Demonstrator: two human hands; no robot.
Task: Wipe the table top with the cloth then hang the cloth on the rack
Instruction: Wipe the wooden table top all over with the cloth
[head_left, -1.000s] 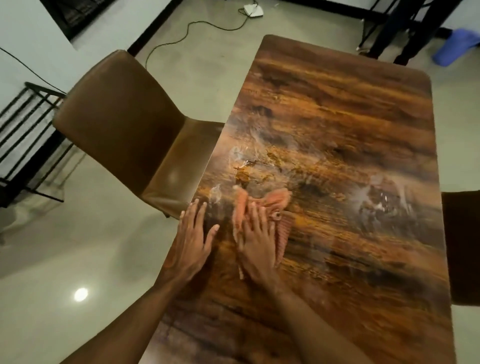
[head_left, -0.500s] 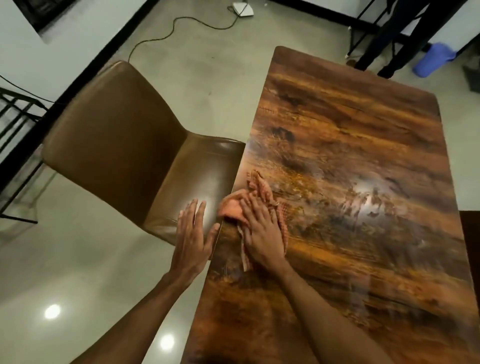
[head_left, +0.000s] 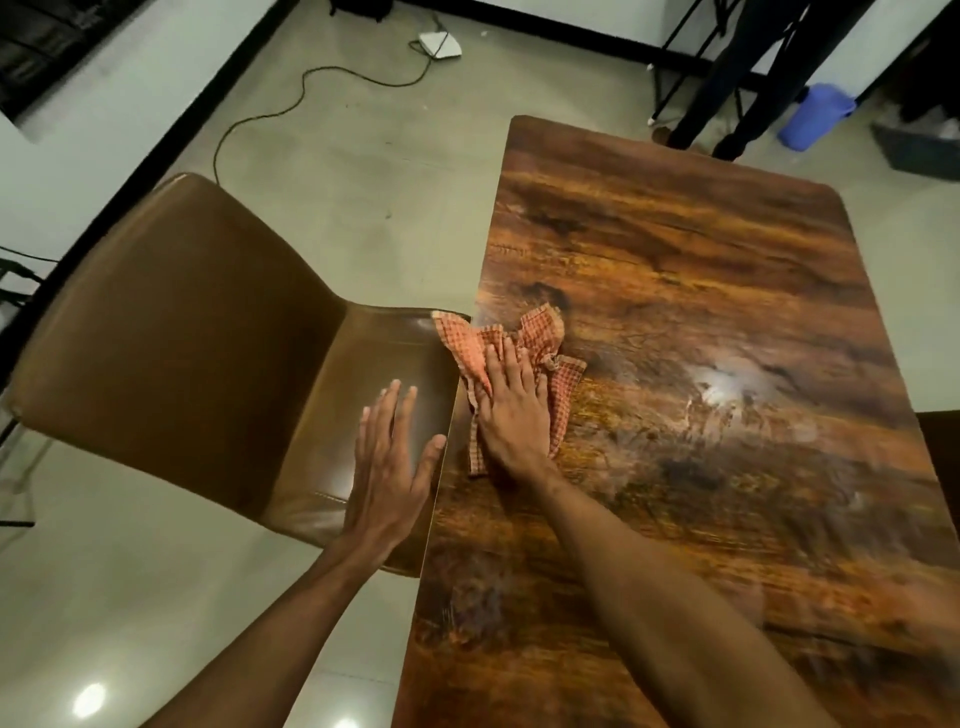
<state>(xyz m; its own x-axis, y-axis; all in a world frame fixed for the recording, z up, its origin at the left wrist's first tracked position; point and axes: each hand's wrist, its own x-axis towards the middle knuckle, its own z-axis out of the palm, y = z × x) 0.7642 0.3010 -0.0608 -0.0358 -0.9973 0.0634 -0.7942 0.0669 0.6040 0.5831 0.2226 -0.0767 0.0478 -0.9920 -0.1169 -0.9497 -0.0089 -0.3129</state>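
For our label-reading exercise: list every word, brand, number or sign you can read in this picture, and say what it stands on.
None: no readable text anywhere in this view.
The checked cloth, the wood-grain table and the brown chair carry no print.
The white device on the floor and the blue bin show no legible marks; they are too small to tell.

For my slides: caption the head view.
Right hand presses checked cloth at the table edge; left hand hovers open.

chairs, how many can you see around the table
2. One brown chair stands at the table's left edge, under the left hand. A dark edge of a second shows at the right side, mostly cut off; others may be hidden.
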